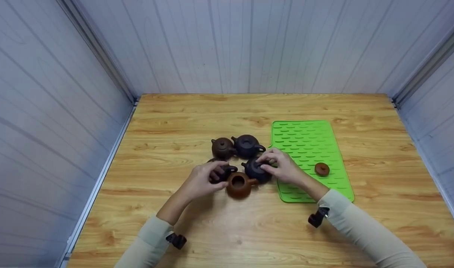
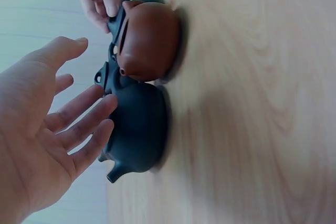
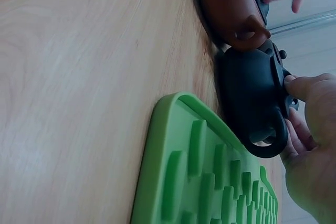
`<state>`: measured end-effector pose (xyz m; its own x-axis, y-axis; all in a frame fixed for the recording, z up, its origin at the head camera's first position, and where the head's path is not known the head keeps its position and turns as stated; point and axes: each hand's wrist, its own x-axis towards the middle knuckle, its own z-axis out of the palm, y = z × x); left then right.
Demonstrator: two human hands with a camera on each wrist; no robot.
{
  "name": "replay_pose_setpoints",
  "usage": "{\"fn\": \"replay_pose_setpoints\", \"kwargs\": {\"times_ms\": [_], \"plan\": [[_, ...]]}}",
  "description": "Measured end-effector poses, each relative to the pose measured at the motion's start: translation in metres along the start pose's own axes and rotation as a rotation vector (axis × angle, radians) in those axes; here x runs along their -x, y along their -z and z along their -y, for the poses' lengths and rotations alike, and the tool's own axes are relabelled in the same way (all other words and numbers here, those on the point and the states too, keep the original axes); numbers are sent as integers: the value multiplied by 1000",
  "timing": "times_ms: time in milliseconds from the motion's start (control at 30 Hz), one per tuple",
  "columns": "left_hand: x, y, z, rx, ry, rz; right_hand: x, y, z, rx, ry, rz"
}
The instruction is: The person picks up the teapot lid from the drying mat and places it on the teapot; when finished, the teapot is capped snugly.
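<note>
My right hand (image 1: 282,165) pinches the lid (image 3: 284,90) of a black teapot (image 3: 247,90) at its top, between thumb and fingers. The lid appears to sit on the pot. My left hand (image 2: 47,114) is spread, fingers loosely extended, beside another black teapot (image 2: 136,124); whether the fingertips touch it I cannot tell. Between the hands stands a reddish-brown teapot (image 1: 238,190) without a lid, its round mouth showing. A reddish-brown lid (image 1: 322,169) lies on the green mat (image 1: 305,141).
Behind the hands, a brown teapot (image 1: 222,148) and a wide black teapot (image 1: 246,146) stand close together, both lidded. All the pots cluster left of the mat on the wooden table (image 1: 234,230). Pale panels (image 1: 234,44) enclose the table's back and sides.
</note>
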<state>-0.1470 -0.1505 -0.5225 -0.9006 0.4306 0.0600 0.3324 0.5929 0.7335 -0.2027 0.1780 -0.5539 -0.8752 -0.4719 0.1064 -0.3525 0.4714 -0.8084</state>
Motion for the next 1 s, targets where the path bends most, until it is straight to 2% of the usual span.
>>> {"fn": "replay_pose_setpoints", "kwargs": {"times_ms": [167,433,567,700,800,1000], "plan": [[7,-1,4,-19,26,37,1,1,0,-7,8,2],[10,-9,6,36,68,107,0,1,0,7,16,-2],[10,-16,10,-16,62,90,0,1,1,-2,13,3],[9,-22,13,-107,59,44,0,1,1,-13,12,6],[8,-24,13,-139,71,22,0,1,1,-16,12,5],[4,-26,14,-189,61,28,0,1,0,-13,15,3]]}}
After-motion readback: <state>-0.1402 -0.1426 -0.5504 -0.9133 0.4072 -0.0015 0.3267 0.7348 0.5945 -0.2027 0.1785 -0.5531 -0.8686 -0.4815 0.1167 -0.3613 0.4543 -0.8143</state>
